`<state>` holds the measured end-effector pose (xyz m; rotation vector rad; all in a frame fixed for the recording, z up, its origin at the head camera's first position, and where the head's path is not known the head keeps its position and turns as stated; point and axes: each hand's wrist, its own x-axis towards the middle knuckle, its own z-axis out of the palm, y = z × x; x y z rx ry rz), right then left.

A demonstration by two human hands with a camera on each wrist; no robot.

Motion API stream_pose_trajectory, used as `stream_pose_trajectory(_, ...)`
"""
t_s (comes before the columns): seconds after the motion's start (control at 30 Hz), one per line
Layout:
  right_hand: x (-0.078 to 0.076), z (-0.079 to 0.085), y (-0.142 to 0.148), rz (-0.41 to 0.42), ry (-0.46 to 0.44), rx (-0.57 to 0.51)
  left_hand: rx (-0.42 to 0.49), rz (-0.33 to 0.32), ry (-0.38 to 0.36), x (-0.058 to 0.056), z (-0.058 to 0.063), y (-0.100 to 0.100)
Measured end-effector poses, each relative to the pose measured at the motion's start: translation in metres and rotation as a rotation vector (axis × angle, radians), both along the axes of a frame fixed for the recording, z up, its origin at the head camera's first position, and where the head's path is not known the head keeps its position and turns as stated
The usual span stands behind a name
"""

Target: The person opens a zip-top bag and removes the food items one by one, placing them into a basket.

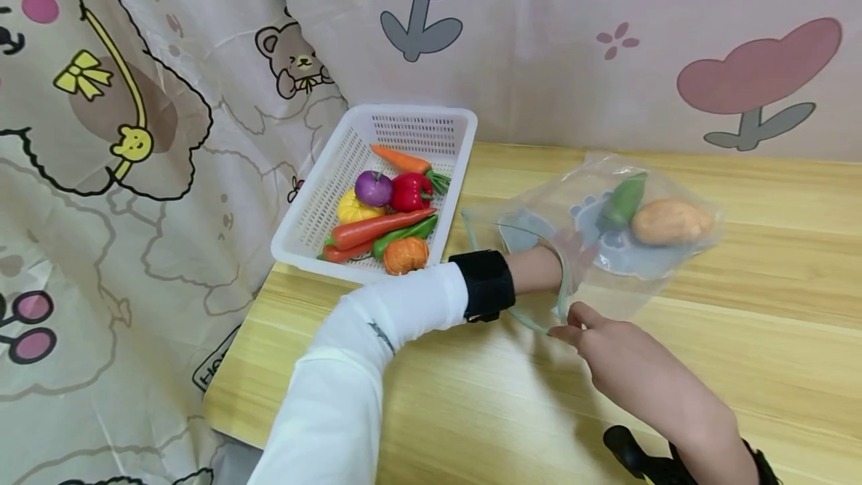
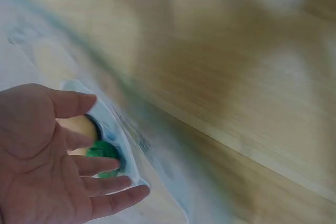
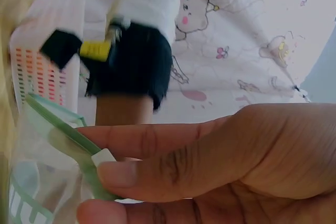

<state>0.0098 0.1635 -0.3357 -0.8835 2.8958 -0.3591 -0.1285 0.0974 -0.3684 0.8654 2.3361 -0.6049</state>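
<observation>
A clear zip bag [image 1: 626,283] with a pale green rim lies on the table, its mouth facing left. Inside are a pointed green toy vegetable [image 1: 624,200] and a tan, potato-shaped one [image 1: 672,221]. My left hand [image 2: 58,166] reaches in through the mouth, fingers spread and palm bare, with the green piece [image 2: 103,157] just beyond the fingers. In the head view the plastic blurs that hand. My right hand [image 1: 622,354] pinches the near edge of the mouth between thumb and fingers, at a small white slider [image 3: 104,157] on the green rim.
A white perforated basket [image 1: 286,244] stands at the table's left end. It holds toy vegetables, among them a purple onion [image 1: 373,188], a red pepper [image 1: 411,191] and a small orange pumpkin [image 1: 405,255]. A patterned curtain [image 1: 572,58] hangs behind the table.
</observation>
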Motion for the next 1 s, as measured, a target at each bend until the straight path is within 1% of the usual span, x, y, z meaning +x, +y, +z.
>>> stream_pose_trajectory(0.07,0.000,0.000,-0.003,0.014,0.013,0.002,0.094,0.057,0.024,-0.002,-0.001,0.005)
stream_pose_trajectory(0.13,0.000,0.000,-0.006,0.025,0.030,-0.001,0.194,0.099,0.045,-0.005,-0.001,0.010)
stream_pose_trajectory(0.2,0.001,-0.001,-0.010,0.037,0.055,0.000,0.248,0.103,0.085,-0.008,-0.001,0.015)
stream_pose_trajectory(0.3,0.003,-0.002,-0.015,0.045,0.074,-0.005,0.316,0.086,0.136,-0.012,-0.004,0.023)
stream_pose_trajectory(0.37,0.005,-0.002,-0.019,0.057,0.061,-0.015,0.331,0.073,0.168,-0.014,-0.007,0.027)
stream_pose_trajectory(0.47,0.009,-0.002,-0.023,0.094,0.041,-0.033,0.350,0.095,0.174,-0.017,-0.013,0.032)
stream_pose_trajectory(0.57,0.012,-0.002,-0.024,0.119,0.033,-0.045,0.301,0.097,0.198,-0.018,-0.021,0.034)
stream_pose_trajectory(0.63,0.013,-0.001,-0.022,0.126,0.047,-0.044,0.284,0.072,0.224,-0.018,-0.025,0.034)
stream_pose_trajectory(0.7,0.014,0.000,-0.021,0.131,0.050,-0.046,0.294,0.058,0.241,-0.017,-0.029,0.031)
stream_pose_trajectory(0.8,0.013,0.000,-0.020,0.141,0.043,-0.050,0.345,0.070,0.219,-0.017,-0.031,0.028)
stream_pose_trajectory(0.93,0.010,-0.001,-0.018,0.137,-0.027,-0.057,0.359,0.136,0.183,-0.016,-0.030,0.027)
stream_pose_trajectory(1.0,0.009,-0.001,-0.016,0.124,-0.073,-0.059,0.335,0.171,0.182,-0.014,-0.028,0.029)
